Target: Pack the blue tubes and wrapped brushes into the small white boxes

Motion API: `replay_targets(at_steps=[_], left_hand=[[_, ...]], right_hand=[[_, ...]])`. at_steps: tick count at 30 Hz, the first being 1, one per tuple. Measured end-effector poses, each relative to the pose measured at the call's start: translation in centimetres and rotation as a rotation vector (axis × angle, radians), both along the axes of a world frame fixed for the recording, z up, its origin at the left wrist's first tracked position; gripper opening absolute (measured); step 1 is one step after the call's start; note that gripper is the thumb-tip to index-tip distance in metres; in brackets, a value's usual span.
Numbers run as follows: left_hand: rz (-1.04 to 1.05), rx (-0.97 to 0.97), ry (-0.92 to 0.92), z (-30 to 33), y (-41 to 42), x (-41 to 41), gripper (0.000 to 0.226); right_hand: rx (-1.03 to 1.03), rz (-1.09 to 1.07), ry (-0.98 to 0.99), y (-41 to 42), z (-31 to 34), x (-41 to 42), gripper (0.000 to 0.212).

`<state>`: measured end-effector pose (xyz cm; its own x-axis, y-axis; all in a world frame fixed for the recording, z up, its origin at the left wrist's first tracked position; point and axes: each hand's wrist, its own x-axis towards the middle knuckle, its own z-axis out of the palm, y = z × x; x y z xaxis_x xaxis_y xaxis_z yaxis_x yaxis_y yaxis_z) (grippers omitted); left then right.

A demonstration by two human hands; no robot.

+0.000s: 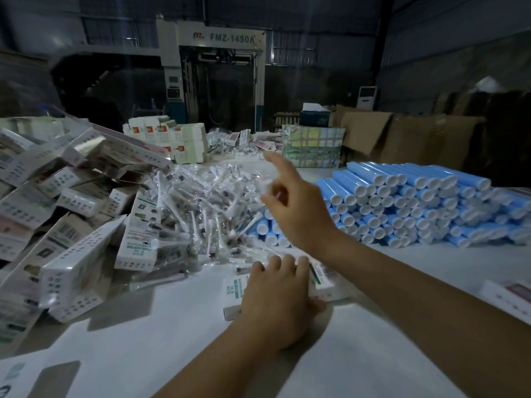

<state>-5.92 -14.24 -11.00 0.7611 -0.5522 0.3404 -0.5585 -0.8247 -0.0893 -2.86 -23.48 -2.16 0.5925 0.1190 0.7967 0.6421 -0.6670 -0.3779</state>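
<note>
My left hand (275,300) lies over a small white box (233,291) on the white table (161,328), fingers curled over its far edge and thumb at its near side. My right hand (298,208) is raised above the pile of clear-wrapped brushes (207,202), index finger stretched out. Its thumb and other fingers pinch a blurred clear-wrapped brush (266,187). Blue tubes with white caps (416,196) are stacked in rows to the right, and a few more lie under my right hand.
A big heap of small white boxes (66,196) fills the left side. More cartons (172,142) and a green-patterned box (313,145) stand at the table's far edge. Brown cardboard (402,136) and a large machine (221,81) are behind. A flat box (508,294) lies at right.
</note>
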Motion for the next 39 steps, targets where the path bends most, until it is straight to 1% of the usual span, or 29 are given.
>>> replay_targets(at_steps=[2,4,7,8,9,10,13,15,19,22,24,26,28,30,31,33,35,39], left_hand=[[-0.032,-0.047,0.014,0.1,-0.3,0.1,0.065],[-0.011,-0.057,-0.031,0.2,-0.3,0.3,0.064],[0.031,-0.096,-0.034,0.0,-0.4,0.7,0.069],[0.045,-0.094,-0.033,0.1,-0.4,0.8,0.072],[0.062,-0.096,-0.039,0.1,-0.4,0.8,0.075],[0.073,-0.095,-0.047,0.1,-0.4,0.7,0.076],[0.076,-0.088,-0.071,-0.2,-0.4,0.4,0.079],[0.079,-0.086,-0.082,-0.4,-0.4,0.3,0.078],[0.083,-0.100,-0.087,-0.5,-0.5,0.4,0.077],[0.075,-0.118,-0.095,-0.5,-0.7,0.3,0.077],[0.068,-0.123,-0.097,-0.6,-1.0,0.2,0.077],[0.073,-0.123,-0.098,-0.7,-1.0,0.3,0.077],[0.085,-0.114,-0.102,-0.7,-0.7,0.5,0.076],[0.103,-0.103,-0.110,-0.7,-0.5,0.7,0.076],[0.110,-0.104,-0.112,-0.6,-0.4,0.9,0.077],[0.116,-0.111,-0.105,-0.5,-0.5,1.1,0.077],[0.120,-0.118,-0.097,-0.5,-0.6,1.2,0.077],[0.144,-0.124,-0.103,-0.6,-0.5,1.5,0.078]], right_hand=[[0.259,-0.033,0.030,-4.0,-1.1,-1.5,0.035],[0.572,-0.097,0.126,-7.7,-3.0,-2.8,0.021],[0.983,-0.217,0.257,-11.7,-5.5,-3.9,0.012],[1.081,-0.222,0.300,-12.2,-5.9,-3.9,0.009],[1.136,-0.216,0.339,-12.4,-6.2,-3.7,0.009],[1.147,-0.202,0.373,-12.1,-6.4,-3.5,0.011],[1.062,-0.139,0.449,-9.7,-6.9,-3.3,0.011],[1.009,-0.118,0.480,-8.2,-7.3,-3.4,0.006],[0.971,-0.232,0.465,-7.8,-7.6,-3.3,0.021],[0.951,-0.300,0.451,-8.1,-8.0,-3.5,0.017],[0.883,-0.352,0.436,-8.0,-8.2,-3.7,0.018],[0.775,-0.359,0.507,-7.6,-8.4,-3.8,0.025],[0.677,-0.345,0.641,-7.1,-8.4,-4.1,0.040],[0.630,-0.326,0.656,-6.8,-8.3,-4.4,0.046],[0.604,-0.319,0.611,-6.7,-8.1,-4.6,0.044],[0.532,-0.331,0.481,-6.7,-7.9,-5.0,0.032],[0.489,-0.356,0.399,-6.7,-7.8,-5.4,0.021],[0.422,-0.354,0.426,-6.6,-8.4,-5.7,0.018]])
